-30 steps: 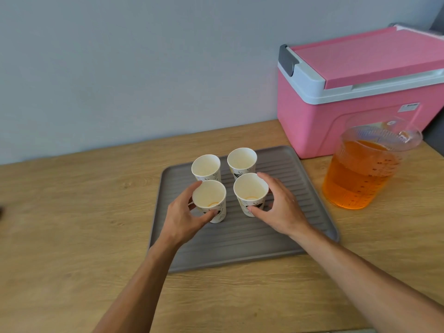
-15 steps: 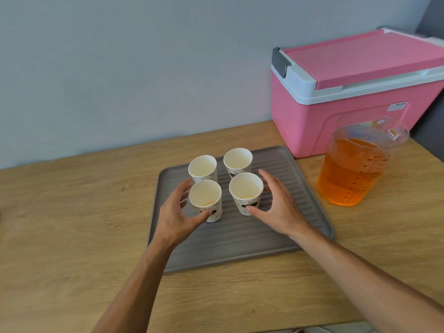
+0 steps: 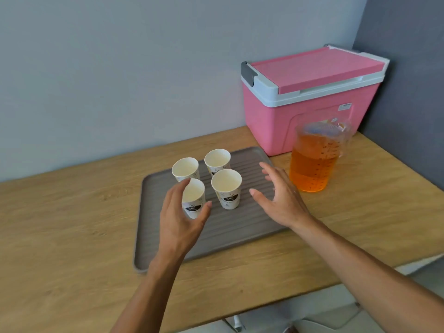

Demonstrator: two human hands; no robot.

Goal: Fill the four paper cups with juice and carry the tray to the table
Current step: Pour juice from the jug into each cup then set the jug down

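1. Fingers point(image 3: 269, 173) of our right hand point(image 3: 281, 200) are spread and empty, hanging over the right part of the tray point(image 3: 225, 234), apart from the cups.
2. Our left hand point(image 3: 177, 219) curves loosely around the near-left cup point(image 3: 194, 200); thumb and fingers are apart, and we cannot tell whether they touch the cup.
3. Four paper cups stand upright in a square at the centre of the frame, on the tray's far-left part: far-left cup point(image 3: 185, 168), far-right cup point(image 3: 217, 161), near-right cup point(image 3: 227, 188) and the one by our left hand.
4. We see no juice in the cups.
5. Right of the tray, on the counter point(image 3: 60, 224), a clear jug point(image 3: 314, 159) holds orange juice.
6. A pink cooler point(image 3: 310, 99), lid down, sits behind the jug at upper right.
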